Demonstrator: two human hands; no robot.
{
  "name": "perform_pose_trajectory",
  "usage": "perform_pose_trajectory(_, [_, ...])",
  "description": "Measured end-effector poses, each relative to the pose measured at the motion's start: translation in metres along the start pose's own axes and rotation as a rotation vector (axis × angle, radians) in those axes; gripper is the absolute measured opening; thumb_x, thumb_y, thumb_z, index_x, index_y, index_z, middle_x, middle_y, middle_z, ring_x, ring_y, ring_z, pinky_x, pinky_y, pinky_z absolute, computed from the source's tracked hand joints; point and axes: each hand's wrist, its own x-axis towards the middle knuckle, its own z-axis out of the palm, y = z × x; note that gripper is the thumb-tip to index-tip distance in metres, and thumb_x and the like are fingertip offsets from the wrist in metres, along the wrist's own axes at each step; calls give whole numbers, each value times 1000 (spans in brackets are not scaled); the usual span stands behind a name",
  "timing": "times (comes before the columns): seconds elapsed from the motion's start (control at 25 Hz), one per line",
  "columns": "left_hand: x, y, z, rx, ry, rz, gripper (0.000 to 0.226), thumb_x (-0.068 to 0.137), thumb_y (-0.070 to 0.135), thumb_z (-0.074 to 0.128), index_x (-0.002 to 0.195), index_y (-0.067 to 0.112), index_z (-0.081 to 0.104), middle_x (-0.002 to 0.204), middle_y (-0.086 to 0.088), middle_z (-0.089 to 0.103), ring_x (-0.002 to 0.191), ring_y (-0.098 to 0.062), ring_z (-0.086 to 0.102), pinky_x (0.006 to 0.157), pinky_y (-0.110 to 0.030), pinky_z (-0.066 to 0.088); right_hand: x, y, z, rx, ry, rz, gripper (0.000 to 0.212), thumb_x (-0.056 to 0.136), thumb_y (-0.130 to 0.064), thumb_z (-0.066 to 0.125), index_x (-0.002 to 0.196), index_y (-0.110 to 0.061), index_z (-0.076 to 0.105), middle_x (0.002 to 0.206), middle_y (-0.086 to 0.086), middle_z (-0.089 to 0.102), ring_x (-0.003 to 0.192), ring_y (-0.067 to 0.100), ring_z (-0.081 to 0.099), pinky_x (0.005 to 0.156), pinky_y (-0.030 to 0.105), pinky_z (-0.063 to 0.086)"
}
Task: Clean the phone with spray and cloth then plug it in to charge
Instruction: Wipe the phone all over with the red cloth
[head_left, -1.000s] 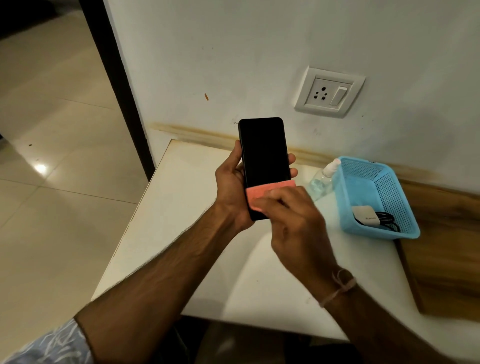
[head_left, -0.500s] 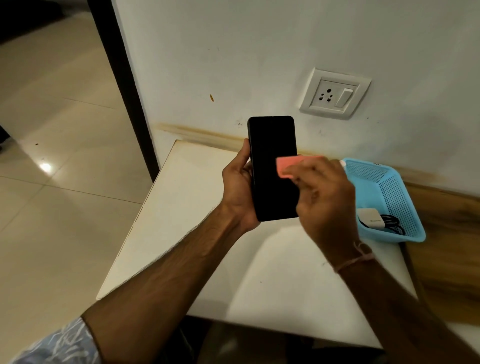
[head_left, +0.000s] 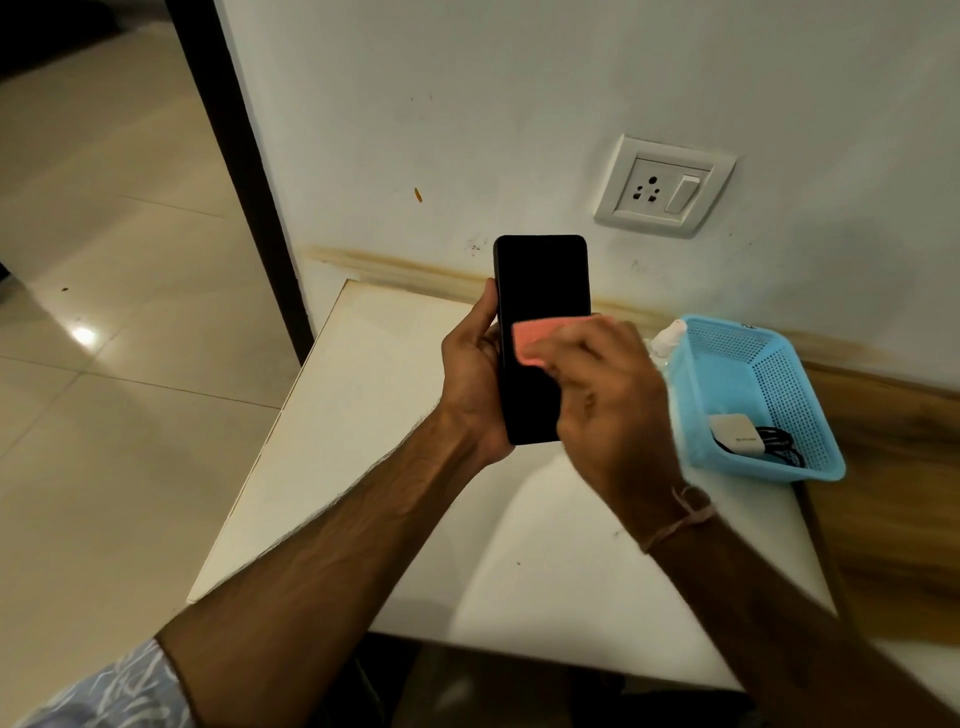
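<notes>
- White tabletop (head_left: 374, 467) runs up to a pale wall carrying a socket (head_left: 662, 187) with its switch. Tiled floor lies to your left.
- You hold the phone (head_left: 543, 280) upright above the table with the screen toward you. Your left hand (head_left: 470, 384) is wrapped round its lower half, thumb on the left edge and fingers hidden behind.
- Your right hand (head_left: 608, 395) has its fingers bunched on the pink cloth (head_left: 535, 340), pressing it against the middle of the screen.
- Judge the phone light, rigid, glass-faced and slick, more so if damp from spray. Grip it by the side edges, not the faces, and press gently.
- The pink cloth looks soft and will crumple, so a folded pad should wipe best.
- A blue basket (head_left: 810, 395) to your right holds the charger (head_left: 735, 436) and its dark cable. The spray bottle (head_left: 670, 335) stands just beside the basket's left wall.
</notes>
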Motion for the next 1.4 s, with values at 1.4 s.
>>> perform_pose_trajectory(1.4, [3,5,-2,-8,-102,-2,78,96,68,40,129,1,64,116,-21,67,98,-34,65,92,-43,51,-12,16,-23,-134,-77,-102,34,74,19,64,99,-2,75,88,15,65,83,31,56,77,31,45])
